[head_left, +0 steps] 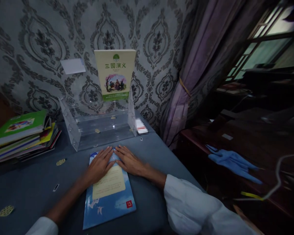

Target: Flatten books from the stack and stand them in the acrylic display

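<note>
A blue book [112,202] with a pale yellow text panel lies on the table in front of me. My left hand [101,164] rests flat on its upper left part, fingers stretched out. Across from it, my right hand [129,160] lies flat on the upper right part, fingers extended and the thumbs close together. Neither hand grips the book. Just beyond my fingertips stands a clear acrylic tiered rack [103,132]. One cream and green book [116,73] stands upright in the back of the rack, its cover facing me.
Books are stacked in a pile [19,137] at the left. A small white and red item [141,126], blurred out, sits right of the rack. Patterned wallpaper [107,29] and a tied purple curtain [183,94] are behind. Blue gloves [231,160] lie on dark furniture at right.
</note>
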Available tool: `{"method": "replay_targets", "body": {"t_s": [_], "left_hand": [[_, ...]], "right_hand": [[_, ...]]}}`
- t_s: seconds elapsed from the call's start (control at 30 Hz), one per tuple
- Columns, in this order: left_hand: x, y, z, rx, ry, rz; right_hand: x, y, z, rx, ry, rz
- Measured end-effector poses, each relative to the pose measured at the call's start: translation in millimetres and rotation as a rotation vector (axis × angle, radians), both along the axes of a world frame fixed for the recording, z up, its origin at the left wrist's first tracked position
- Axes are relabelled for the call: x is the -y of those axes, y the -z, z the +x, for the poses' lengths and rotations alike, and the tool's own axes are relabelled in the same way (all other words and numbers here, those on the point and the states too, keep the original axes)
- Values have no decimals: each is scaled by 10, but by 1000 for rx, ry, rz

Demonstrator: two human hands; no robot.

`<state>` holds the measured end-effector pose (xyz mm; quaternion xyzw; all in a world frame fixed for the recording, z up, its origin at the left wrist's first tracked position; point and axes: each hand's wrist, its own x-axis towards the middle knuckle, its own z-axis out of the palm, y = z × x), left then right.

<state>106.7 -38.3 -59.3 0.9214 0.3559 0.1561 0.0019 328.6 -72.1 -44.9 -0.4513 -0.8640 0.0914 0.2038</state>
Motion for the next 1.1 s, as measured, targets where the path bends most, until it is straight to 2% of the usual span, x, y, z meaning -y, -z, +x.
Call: {"method": "replay_targets", "body": {"t_s": [0.13, 0.4, 0.7, 0.87, 1.1], "left_hand": [[-9, 50, 16, -3, -32, 32], [-69, 38, 50, -33, 34, -9], [-144, -101, 120, -50, 131, -87], [-177, -186, 171, -66, 182, -120], [-229, -210, 202, -50, 226, -128]], "right_hand": [[-30, -12, 42, -19, -19, -28], [26, 65, 30, -65, 49, 39], [117, -28, -5, -32, 132, 30], [218, -28, 35, -44, 105, 15], [319, -37, 88, -46, 97, -15]]}}
